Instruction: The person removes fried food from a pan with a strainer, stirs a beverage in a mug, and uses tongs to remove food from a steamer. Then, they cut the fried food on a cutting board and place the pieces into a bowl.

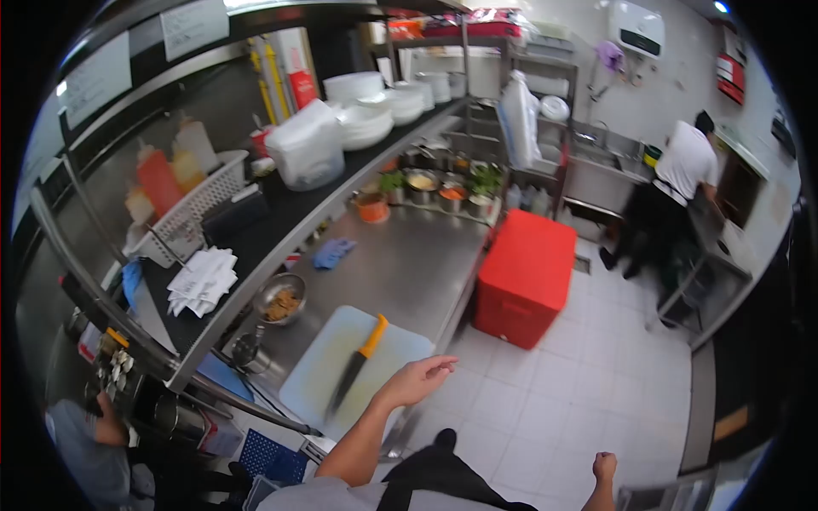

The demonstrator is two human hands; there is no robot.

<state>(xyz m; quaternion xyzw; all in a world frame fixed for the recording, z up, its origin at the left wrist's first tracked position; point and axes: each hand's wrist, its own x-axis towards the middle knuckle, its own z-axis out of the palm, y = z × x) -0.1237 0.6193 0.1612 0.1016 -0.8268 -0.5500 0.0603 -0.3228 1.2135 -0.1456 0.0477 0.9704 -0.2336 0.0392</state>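
My left hand (417, 381) hovers past the right edge of a white cutting board (315, 362), its fingers loosely stretched and holding nothing. On the board lies a kitchen knife (358, 362) with an orange handle and a dark blade, apart from my hand. Low at the right, my right hand (604, 465) hangs over the tiled floor, fingers curled in and nothing visible in them. Behind the board stands a metal bowl (280, 299) of brown food. A crumpled blue glove (332, 252) rests farther back on the steel counter (400, 264).
A red cooler box (526, 278) stands on the floor beside the counter. Overhead, a shelf (281, 213) carries plates, squeeze bottles and papers. Ingredient containers (422, 183) line the counter's back. One person (682, 170) works at the far right, another (85, 443) at the lower left.
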